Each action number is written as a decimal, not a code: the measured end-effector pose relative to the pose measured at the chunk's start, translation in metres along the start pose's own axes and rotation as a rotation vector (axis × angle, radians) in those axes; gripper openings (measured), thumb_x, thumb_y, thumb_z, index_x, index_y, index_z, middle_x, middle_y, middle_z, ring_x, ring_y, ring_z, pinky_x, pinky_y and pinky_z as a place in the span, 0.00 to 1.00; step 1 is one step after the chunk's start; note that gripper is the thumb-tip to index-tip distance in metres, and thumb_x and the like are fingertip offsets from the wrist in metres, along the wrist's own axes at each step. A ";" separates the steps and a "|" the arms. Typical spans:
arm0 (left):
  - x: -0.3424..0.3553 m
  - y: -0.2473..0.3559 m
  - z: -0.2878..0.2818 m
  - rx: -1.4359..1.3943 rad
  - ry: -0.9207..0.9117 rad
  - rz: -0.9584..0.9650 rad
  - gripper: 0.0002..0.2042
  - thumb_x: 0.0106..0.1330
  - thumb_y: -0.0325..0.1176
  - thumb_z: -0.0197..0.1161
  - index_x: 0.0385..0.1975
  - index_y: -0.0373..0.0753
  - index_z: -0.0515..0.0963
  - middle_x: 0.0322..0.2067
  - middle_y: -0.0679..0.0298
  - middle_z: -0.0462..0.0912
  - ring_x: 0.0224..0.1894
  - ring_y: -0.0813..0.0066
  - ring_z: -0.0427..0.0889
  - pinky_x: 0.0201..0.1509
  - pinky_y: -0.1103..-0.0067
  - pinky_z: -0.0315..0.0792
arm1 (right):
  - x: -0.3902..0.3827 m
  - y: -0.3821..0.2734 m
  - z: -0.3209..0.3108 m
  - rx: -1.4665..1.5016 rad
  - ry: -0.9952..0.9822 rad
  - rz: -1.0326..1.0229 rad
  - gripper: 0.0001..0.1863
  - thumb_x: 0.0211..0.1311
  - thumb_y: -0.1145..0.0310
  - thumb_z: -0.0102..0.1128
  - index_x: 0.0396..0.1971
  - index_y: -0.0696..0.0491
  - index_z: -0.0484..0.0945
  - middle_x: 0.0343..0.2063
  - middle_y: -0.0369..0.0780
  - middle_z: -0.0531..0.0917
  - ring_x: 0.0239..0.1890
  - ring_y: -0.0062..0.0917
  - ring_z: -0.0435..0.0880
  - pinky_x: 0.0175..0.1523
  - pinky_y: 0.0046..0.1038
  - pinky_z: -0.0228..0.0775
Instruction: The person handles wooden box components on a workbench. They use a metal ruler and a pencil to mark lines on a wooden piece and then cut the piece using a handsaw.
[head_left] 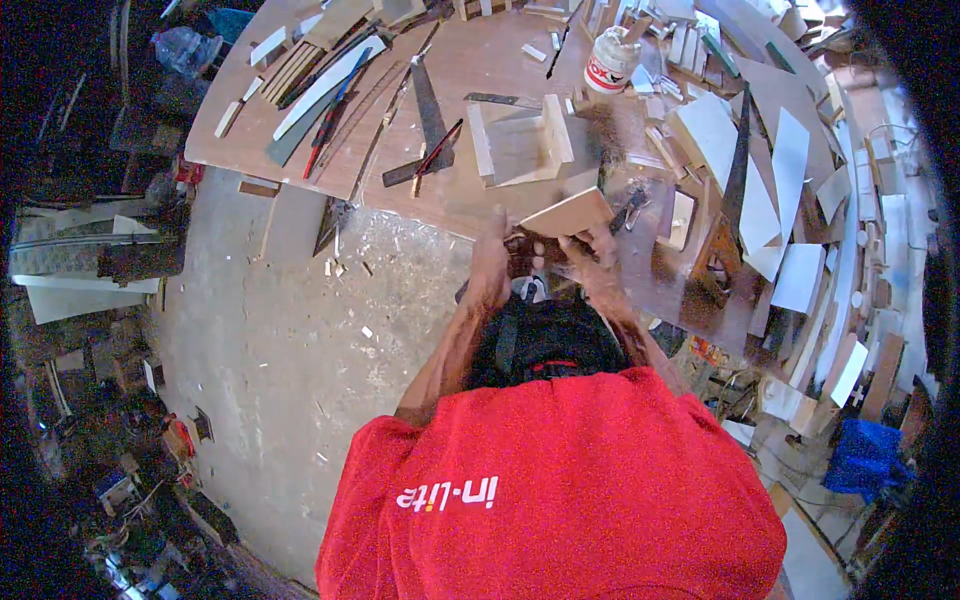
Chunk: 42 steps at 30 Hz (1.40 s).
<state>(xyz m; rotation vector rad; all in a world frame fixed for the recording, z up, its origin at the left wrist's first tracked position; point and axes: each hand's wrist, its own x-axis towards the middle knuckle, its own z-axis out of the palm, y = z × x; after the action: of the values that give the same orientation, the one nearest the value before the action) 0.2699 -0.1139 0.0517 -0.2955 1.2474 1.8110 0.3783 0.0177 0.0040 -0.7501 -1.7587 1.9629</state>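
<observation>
A small flat piece of wood, pale on top with a darker front edge, is tilted over the near edge of the workbench. My right hand grips its lower right side, fingers curled against it. Beside its left corner is my left hand; the fingers are blurred, and whether they touch the wood I cannot make out. Just beyond stands an open wooden box frame with raised sides. Left of that frame lie a try square and a red-and-black pencil-like tool.
The wooden workbench carries a white tub with red marking, a handsaw and many white and wooden offcuts. Long strips and rulers lie at its left. Wood chips litter the concrete floor. Boards crowd the right side, near a blue bag.
</observation>
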 end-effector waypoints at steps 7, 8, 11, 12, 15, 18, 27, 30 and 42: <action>0.013 -0.010 -0.007 -0.014 -0.073 0.026 0.14 0.63 0.35 0.55 0.42 0.31 0.72 0.30 0.56 0.80 0.27 0.68 0.81 0.28 0.78 0.77 | 0.009 0.055 -0.024 -0.354 0.037 -0.117 0.14 0.59 0.72 0.58 0.45 0.56 0.72 0.37 0.40 0.80 0.40 0.26 0.79 0.41 0.30 0.73; 0.011 -0.008 -0.008 0.072 0.006 0.067 0.13 0.60 0.31 0.58 0.43 0.31 0.72 0.32 0.55 0.81 0.29 0.68 0.82 0.31 0.78 0.78 | 0.008 0.038 -0.020 -0.352 0.028 -0.114 0.14 0.59 0.72 0.58 0.45 0.56 0.72 0.37 0.40 0.80 0.40 0.26 0.79 0.41 0.30 0.73; 0.008 -0.009 -0.005 0.270 0.138 0.313 0.11 0.57 0.22 0.60 0.39 0.29 0.73 0.30 0.57 0.82 0.30 0.73 0.81 0.33 0.78 0.76 | 0.006 -0.021 -0.014 0.402 0.095 0.448 0.15 0.63 0.66 0.55 0.47 0.56 0.71 0.37 0.39 0.81 0.37 0.24 0.80 0.40 0.27 0.74; 0.010 -0.011 -0.006 0.268 0.141 0.314 0.11 0.57 0.22 0.60 0.39 0.29 0.73 0.30 0.57 0.82 0.30 0.73 0.81 0.33 0.78 0.76 | 0.009 -0.022 -0.016 0.457 0.061 0.435 0.15 0.64 0.65 0.54 0.47 0.56 0.71 0.36 0.39 0.81 0.36 0.24 0.81 0.38 0.26 0.74; 0.020 -0.017 -0.014 0.487 0.198 0.443 0.13 0.57 0.22 0.60 0.42 0.28 0.73 0.32 0.58 0.82 0.33 0.75 0.80 0.39 0.81 0.75 | 0.015 -0.029 -0.008 0.357 0.066 0.377 0.13 0.64 0.67 0.53 0.46 0.56 0.72 0.35 0.40 0.81 0.33 0.24 0.81 0.34 0.26 0.75; 0.025 -0.019 -0.017 0.473 0.162 0.408 0.16 0.56 0.21 0.60 0.45 0.29 0.72 0.33 0.60 0.82 0.34 0.76 0.80 0.40 0.83 0.74 | 0.020 -0.026 -0.004 0.185 0.088 0.294 0.12 0.64 0.70 0.53 0.45 0.57 0.72 0.33 0.41 0.81 0.30 0.23 0.81 0.31 0.25 0.75; 0.029 -0.020 -0.029 0.215 0.060 0.393 0.19 0.54 0.18 0.58 0.48 0.29 0.72 0.36 0.62 0.81 0.36 0.77 0.79 0.42 0.83 0.73 | 0.027 -0.029 0.002 0.100 0.040 0.335 0.14 0.64 0.70 0.53 0.47 0.58 0.71 0.34 0.41 0.81 0.31 0.23 0.82 0.34 0.23 0.76; 0.029 -0.016 -0.028 0.250 0.094 0.335 0.20 0.53 0.17 0.57 0.49 0.29 0.72 0.36 0.62 0.80 0.36 0.77 0.78 0.42 0.83 0.74 | 0.029 -0.027 0.003 0.095 0.044 0.336 0.13 0.64 0.70 0.53 0.47 0.58 0.71 0.32 0.41 0.81 0.29 0.23 0.82 0.30 0.24 0.74; 0.034 -0.019 -0.031 0.200 0.099 0.329 0.17 0.56 0.21 0.58 0.48 0.31 0.74 0.37 0.59 0.81 0.39 0.70 0.79 0.45 0.77 0.74 | 0.031 -0.010 -0.001 -0.080 -0.026 0.138 0.14 0.63 0.69 0.54 0.48 0.57 0.70 0.30 0.42 0.82 0.28 0.23 0.82 0.29 0.24 0.72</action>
<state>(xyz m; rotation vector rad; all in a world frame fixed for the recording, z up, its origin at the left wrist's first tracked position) 0.2566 -0.1203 0.0036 -0.0698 1.6090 1.9422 0.3545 0.0392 0.0104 -0.8987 -1.8547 2.0082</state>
